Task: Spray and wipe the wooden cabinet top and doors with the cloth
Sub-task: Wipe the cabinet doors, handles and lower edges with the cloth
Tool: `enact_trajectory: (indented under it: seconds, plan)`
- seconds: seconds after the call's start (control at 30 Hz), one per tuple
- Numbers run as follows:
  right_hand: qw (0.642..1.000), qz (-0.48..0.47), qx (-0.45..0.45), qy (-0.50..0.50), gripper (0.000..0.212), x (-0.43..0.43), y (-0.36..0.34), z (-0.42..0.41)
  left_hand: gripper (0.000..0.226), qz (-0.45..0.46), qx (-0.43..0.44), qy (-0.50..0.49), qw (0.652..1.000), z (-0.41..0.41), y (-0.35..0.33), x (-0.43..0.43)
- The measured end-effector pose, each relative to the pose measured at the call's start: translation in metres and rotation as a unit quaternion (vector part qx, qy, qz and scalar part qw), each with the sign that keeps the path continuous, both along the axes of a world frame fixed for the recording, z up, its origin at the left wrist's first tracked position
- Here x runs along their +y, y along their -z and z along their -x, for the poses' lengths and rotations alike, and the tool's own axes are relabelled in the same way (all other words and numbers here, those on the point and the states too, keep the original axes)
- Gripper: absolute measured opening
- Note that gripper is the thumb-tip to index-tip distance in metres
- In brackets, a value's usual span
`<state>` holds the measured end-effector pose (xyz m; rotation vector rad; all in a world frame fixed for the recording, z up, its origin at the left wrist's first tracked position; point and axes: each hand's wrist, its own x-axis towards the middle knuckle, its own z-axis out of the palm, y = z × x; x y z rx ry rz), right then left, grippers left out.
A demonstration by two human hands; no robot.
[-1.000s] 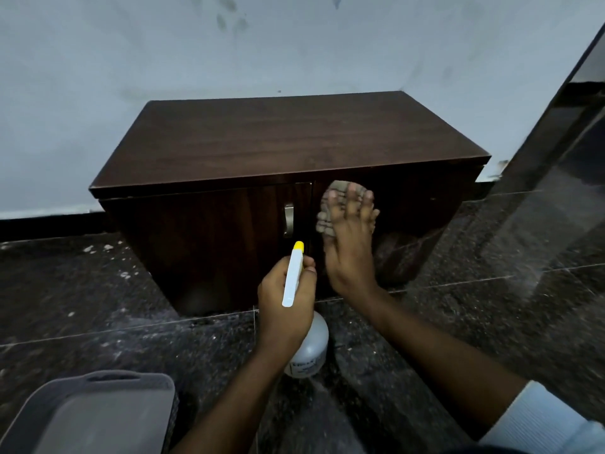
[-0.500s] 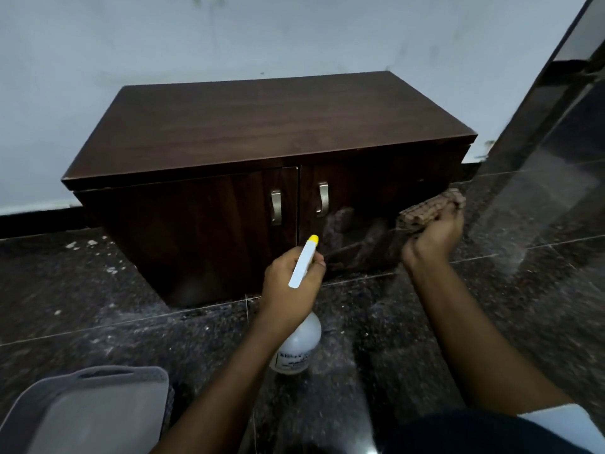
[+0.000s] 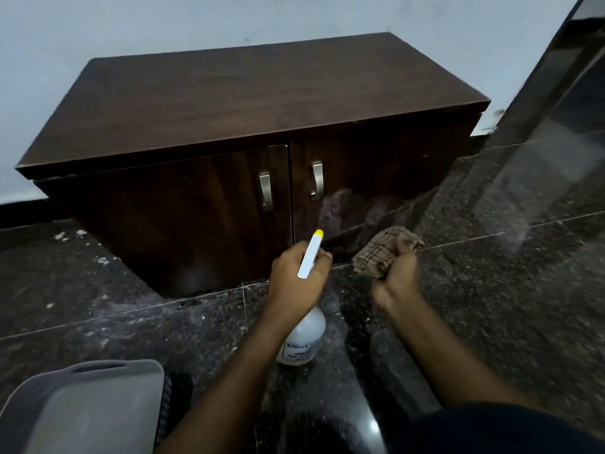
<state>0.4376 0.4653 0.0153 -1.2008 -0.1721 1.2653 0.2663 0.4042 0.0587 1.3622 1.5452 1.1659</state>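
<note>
A dark wooden cabinet stands against the white wall, with two closed doors and metal handles. My left hand grips a white spray bottle whose yellow-tipped nozzle points at the right door. My right hand holds a bunched checked cloth just in front of the lower part of the right door, off its surface. Smeared streaks show on that door near its handle.
A grey plastic basket sits on the dark speckled floor at the lower left. A glossy dark panel rises at the right, close to the cabinet's right end. White specks lie on the floor left of the cabinet.
My right hand with the cloth left the right door, swung out to the right, then came back down and left toward the spray bottle. The view moved closer.
</note>
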Motion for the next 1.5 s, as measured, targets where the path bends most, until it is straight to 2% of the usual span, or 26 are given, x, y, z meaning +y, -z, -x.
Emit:
enact_trajectory:
  seconds: [0.1, 0.17, 0.2, 0.27, 0.37, 0.43, 0.47, 0.5, 0.6, 0.63, 0.67, 0.7, 0.73, 0.83, 0.87, 0.9, 0.97, 1.07, 1.1, 1.13, 1.2, 1.3, 1.37, 1.4, 1.43, 1.5]
  plan:
    - [0.989, -0.095, -0.107, 0.028, 0.045, 0.015, 0.0, 0.02, 0.015, 0.005, -0.028, -0.019, 0.999, 0.003, 0.007, 0.0]
    - [0.942, -0.189, -0.277, -0.007, 0.06, 0.021, -0.004, 0.036, 0.019, 0.004, -0.043, -0.04, 0.998, 0.006, 0.011, -0.002]
    - [0.891, -0.217, -0.396, -0.046, 0.066, 0.021, -0.001, 0.045, 0.023, 0.004, -0.056, -0.057, 0.997, 0.008, 0.013, -0.003]
    - [0.747, -0.255, -0.598, -0.14, 0.073, 0.015, 0.017, 0.059, 0.022, 0.007, -0.098, -0.091, 0.991, 0.013, 0.016, -0.005]
    - [0.526, -0.334, -0.719, -0.308, 0.089, 0.004, 0.05, 0.064, 0.022, 0.006, -0.118, -0.115, 0.986, 0.02, 0.018, -0.005]
    - [0.433, -0.344, -0.761, -0.339, 0.088, 0.007, 0.058, 0.056, 0.025, 0.006, -0.117, -0.12, 0.986, 0.023, 0.015, -0.005]
    - [0.429, -0.332, -0.774, -0.326, 0.089, 0.01, 0.057, 0.053, 0.024, 0.003, -0.116, -0.119, 0.986, 0.025, 0.014, -0.005]
    - [0.457, -0.314, -0.777, -0.298, 0.091, 0.013, 0.053, 0.05, 0.021, -0.002, -0.116, -0.115, 0.987, 0.027, 0.012, -0.006]
    - [0.642, -0.238, -0.707, -0.177, 0.091, 0.019, 0.026, 0.047, 0.015, -0.014, -0.113, -0.115, 0.987, 0.033, 0.006, -0.007]
    - [0.685, -0.215, -0.68, -0.148, 0.088, 0.023, 0.017, 0.048, 0.014, -0.016, -0.112, -0.119, 0.987, 0.035, 0.006, -0.007]
    - [0.698, -0.207, -0.672, -0.139, 0.085, 0.024, 0.011, 0.049, 0.014, -0.017, -0.113, -0.123, 0.986, 0.035, 0.006, -0.008]
    - [0.674, -0.222, -0.689, -0.148, 0.085, 0.023, 0.01, 0.053, 0.014, -0.019, -0.116, -0.127, 0.985, 0.035, 0.006, -0.008]
    - [0.618, -0.263, -0.72, -0.176, 0.087, 0.02, 0.013, 0.057, 0.013, -0.019, -0.118, -0.131, 0.984, 0.034, 0.007, -0.008]
    - [0.378, -0.398, -0.783, -0.293, 0.093, 0.012, 0.033, 0.065, 0.016, -0.022, -0.118, -0.131, 0.984, 0.03, 0.01, -0.009]
    - [0.338, -0.411, -0.793, -0.297, 0.091, 0.013, 0.036, 0.065, 0.017, -0.025, -0.117, -0.124, 0.985, 0.028, 0.009, -0.01]
    - [0.334, -0.405, -0.803, -0.283, 0.09, 0.016, 0.035, 0.063, 0.018, -0.028, -0.115, -0.119, 0.986, 0.028, 0.008, -0.011]
    - [0.412, -0.348, -0.807, -0.239, 0.093, 0.018, 0.029, 0.059, 0.018, -0.029, -0.116, -0.119, 0.986, 0.028, 0.005, -0.013]
    - [0.623, -0.246, -0.727, -0.149, 0.088, 0.02, 0.009, 0.053, 0.013, -0.035, -0.125, -0.123, 0.984, 0.033, 0.002, -0.014]
    - [0.672, -0.231, -0.692, -0.123, 0.084, 0.023, 0.002, 0.051, 0.013, -0.034, -0.122, -0.124, 0.984, 0.034, 0.002, -0.014]
    - [0.692, -0.227, -0.676, -0.114, 0.082, 0.025, -0.003, 0.051, 0.014, -0.034, -0.117, -0.126, 0.985, 0.036, 0.003, -0.014]
    - [0.646, -0.253, -0.704, -0.151, 0.083, 0.021, -0.003, 0.057, 0.014, -0.035, -0.112, -0.129, 0.985, 0.037, 0.004, -0.015]
    - [0.494, -0.316, -0.772, -0.244, 0.086, 0.012, 0.02, 0.06, 0.014, -0.043, -0.1, -0.122, 0.987, 0.036, 0.005, -0.016]
    - [0.437, -0.32, -0.806, -0.239, 0.089, 0.015, 0.027, 0.05, 0.014, -0.043, -0.096, -0.12, 0.987, 0.035, 0.005, -0.016]
    - [0.45, -0.311, -0.806, -0.224, 0.09, 0.018, 0.024, 0.046, 0.014, -0.043, -0.097, -0.119, 0.987, 0.035, 0.004, -0.017]
    - [0.494, -0.292, -0.793, -0.206, 0.089, 0.02, 0.017, 0.044, 0.014, -0.043, -0.099, -0.115, 0.987, 0.034, 0.003, -0.018]
    - [0.628, -0.239, -0.725, -0.153, 0.085, 0.022, 0.005, 0.047, 0.014, -0.04, -0.098, -0.109, 0.988, 0.035, 0.004, -0.02]
